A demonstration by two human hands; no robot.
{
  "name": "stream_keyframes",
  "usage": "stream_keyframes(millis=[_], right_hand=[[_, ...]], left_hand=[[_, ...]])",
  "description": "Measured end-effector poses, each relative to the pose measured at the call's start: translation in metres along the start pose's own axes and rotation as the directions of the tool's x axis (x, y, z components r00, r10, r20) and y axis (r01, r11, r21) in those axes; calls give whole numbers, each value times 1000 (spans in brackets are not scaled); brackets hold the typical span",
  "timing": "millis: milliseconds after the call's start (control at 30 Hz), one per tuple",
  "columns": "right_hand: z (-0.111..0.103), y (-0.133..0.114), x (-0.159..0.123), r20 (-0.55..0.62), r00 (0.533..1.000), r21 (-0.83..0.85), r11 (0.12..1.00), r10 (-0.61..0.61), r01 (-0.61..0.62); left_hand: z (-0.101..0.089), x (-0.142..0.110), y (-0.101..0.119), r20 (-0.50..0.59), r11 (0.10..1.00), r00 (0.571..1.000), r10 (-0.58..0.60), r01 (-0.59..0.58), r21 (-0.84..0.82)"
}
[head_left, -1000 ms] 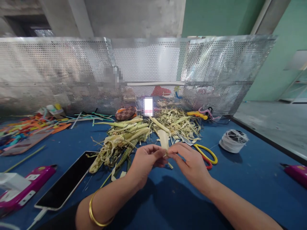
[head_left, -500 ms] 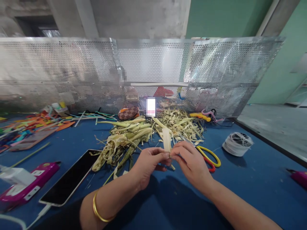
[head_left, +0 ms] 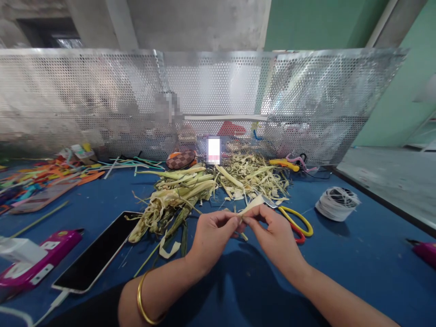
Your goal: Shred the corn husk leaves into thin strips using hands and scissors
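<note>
My left hand [head_left: 214, 236] and my right hand [head_left: 274, 236] meet in front of me, thumbs and fingertips pinched together. Between them is a pale strip of corn husk [head_left: 252, 204], its wide end leaning right behind my right fingers. A short greenish piece pokes out below the fingertips; I cannot tell whether it is part of the strip. Beyond my left hand lies a bundle of husks and stalks [head_left: 185, 193], with a curled husk piece [head_left: 168, 250] beside my wrist. Scissors with red and yellow handles [head_left: 301, 222] lie past my right hand.
Shredded husk [head_left: 262, 175] is heaped at the back before a perforated metal screen [head_left: 214, 86]. On the right stands a roll of white cord [head_left: 337, 203]. To the left are a phone [head_left: 97, 254] on its cable, a purple power strip [head_left: 44, 259] and colourful strips [head_left: 51, 175].
The husk strip stood up between my hands and now leans to the right, partly behind my right fingers. The curled piece by my left wrist shows more fully.
</note>
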State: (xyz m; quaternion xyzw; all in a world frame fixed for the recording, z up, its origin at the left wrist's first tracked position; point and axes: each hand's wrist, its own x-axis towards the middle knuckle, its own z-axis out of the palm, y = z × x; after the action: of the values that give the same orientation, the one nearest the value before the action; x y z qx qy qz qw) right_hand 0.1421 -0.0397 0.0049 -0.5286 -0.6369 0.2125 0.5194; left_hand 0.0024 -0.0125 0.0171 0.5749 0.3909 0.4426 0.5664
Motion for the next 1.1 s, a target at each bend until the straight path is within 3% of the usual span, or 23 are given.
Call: stream_keyframes(millis=[133, 267, 533, 767, 900, 1000, 1100], right_hand=[[3, 1, 1, -70, 994, 106, 992, 80, -73], [3, 1, 1, -90, 989, 59, 992, 118, -114], [-7, -5, 7, -12, 986, 5, 987, 163, -163], [-3, 0, 8, 51, 987, 243, 956, 154, -162], [-1, 0, 5, 28, 997, 178, 981, 66, -70], [-4, 0, 3, 20, 993, -21, 993, -113, 113], [-7, 0, 2, 74, 946, -173, 931, -314, 322]], left_hand=[[0, 1, -2, 4, 1000, 1000, -13, 13, -14], [0, 0, -4, 33, 999, 999, -23, 24, -44], [0, 2, -2, 50, 999, 999, -7, 9, -40], [-1, 1, 1, 29, 999, 999, -41, 41, -14], [-1, 1, -1, 43, 987, 992, -116, 120, -108], [-2, 2, -2, 51, 969, 983, -174, 180, -167], [-3, 2, -1, 54, 957, 979, -195, 202, -211]])
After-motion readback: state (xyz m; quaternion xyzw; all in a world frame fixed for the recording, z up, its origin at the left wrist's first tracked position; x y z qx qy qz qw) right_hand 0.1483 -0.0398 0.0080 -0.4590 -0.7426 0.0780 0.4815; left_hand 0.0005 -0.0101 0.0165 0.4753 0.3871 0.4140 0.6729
